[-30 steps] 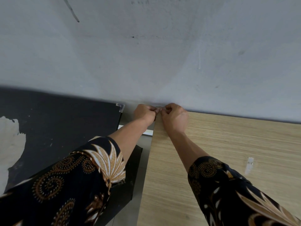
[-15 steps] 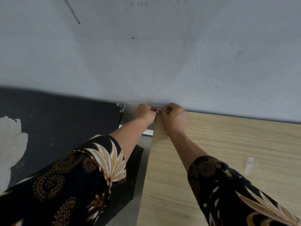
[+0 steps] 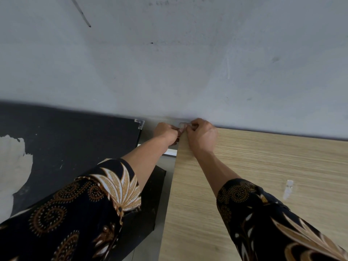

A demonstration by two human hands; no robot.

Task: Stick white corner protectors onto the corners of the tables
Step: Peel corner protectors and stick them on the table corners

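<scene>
Centre frame: your two hands, left hand (image 3: 166, 133) and right hand (image 3: 202, 137), pinch one whitish translucent corner protector (image 3: 182, 125) with curled fingers at the far-left corner of the light wood-grain table (image 3: 263, 166), against the grey wall (image 3: 169, 63). A second clear corner protector (image 3: 139, 123) caps the black table (image 3: 75, 144) at left — one small clear plastic piece (image 3: 288, 189) lies at right.

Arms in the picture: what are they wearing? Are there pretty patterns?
Both wear loose black sleeves ending mid-forearm. The left sleeve has golden dotted swirls and a big cream-and-gold fan of leaves; the right sleeve has similar swirls and long golden leaves. No watch or bracelet shows.
</scene>
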